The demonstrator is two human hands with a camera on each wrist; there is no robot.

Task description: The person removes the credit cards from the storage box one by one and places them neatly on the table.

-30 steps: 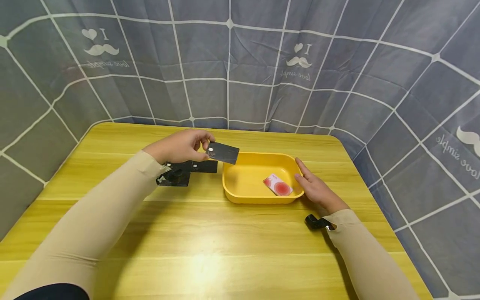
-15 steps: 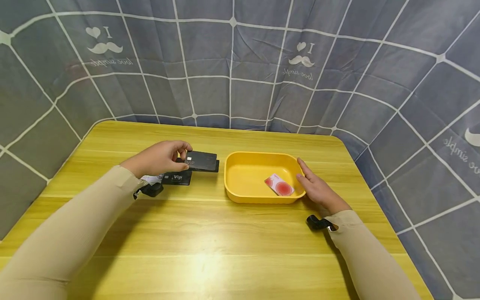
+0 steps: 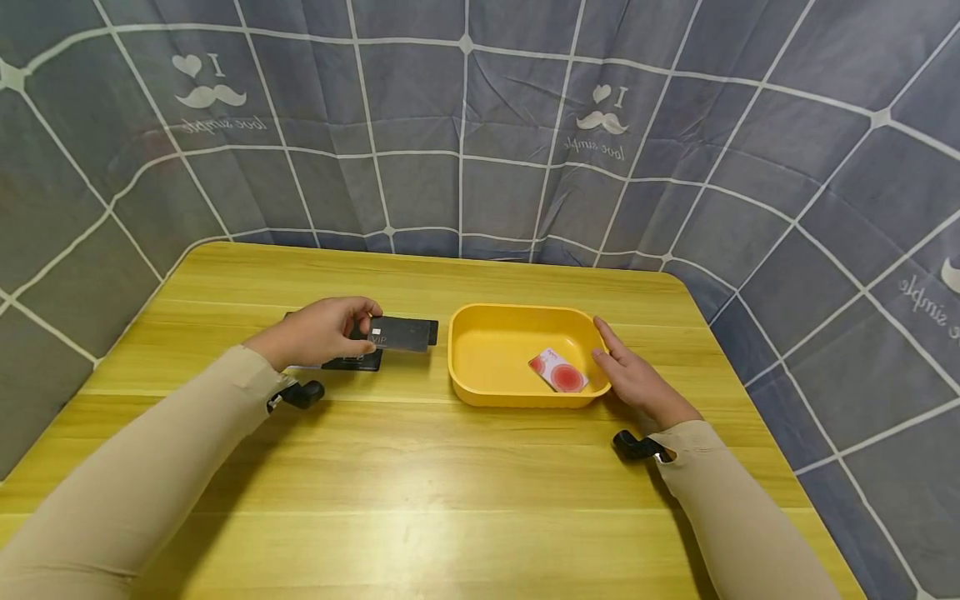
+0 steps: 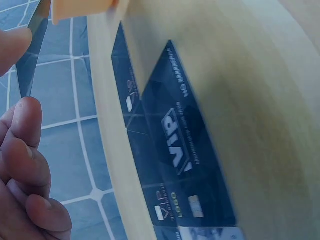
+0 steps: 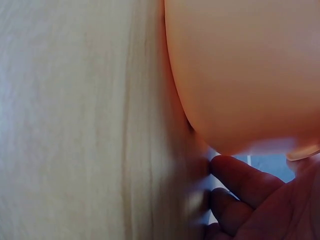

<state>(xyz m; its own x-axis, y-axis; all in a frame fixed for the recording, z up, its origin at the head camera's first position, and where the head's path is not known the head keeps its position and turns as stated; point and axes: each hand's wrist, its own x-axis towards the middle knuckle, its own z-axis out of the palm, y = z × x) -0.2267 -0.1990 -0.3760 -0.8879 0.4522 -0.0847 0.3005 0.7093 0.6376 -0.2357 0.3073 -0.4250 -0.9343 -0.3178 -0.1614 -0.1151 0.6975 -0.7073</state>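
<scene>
My left hand (image 3: 318, 331) pinches a black VIP card (image 3: 403, 335) between thumb and fingers, low over other black cards. In the left wrist view the held card (image 4: 32, 60) shows nearly edge-on, and several dark cards, one a large-print VIP card (image 4: 185, 145), lie overlapping on the table. Part of this group is hidden under the left hand in the head view. My right hand (image 3: 637, 379) holds the right end of a yellow bin (image 3: 491, 350), thumb at the rim and fingers along the outer wall. Inside the bin lies a white card with red circles (image 3: 558, 371).
A yellow wood-grain table (image 3: 450, 483) bears everything. Behind and beside it hangs a grey curtain (image 3: 420, 192) with white grid lines. Black wrist-camera mounts (image 3: 633, 446) stick out under both sleeves.
My left hand has moved left from near the bin's edge and down to the black cards, still pinching the VIP card. The right hand and the bin hold their place.
</scene>
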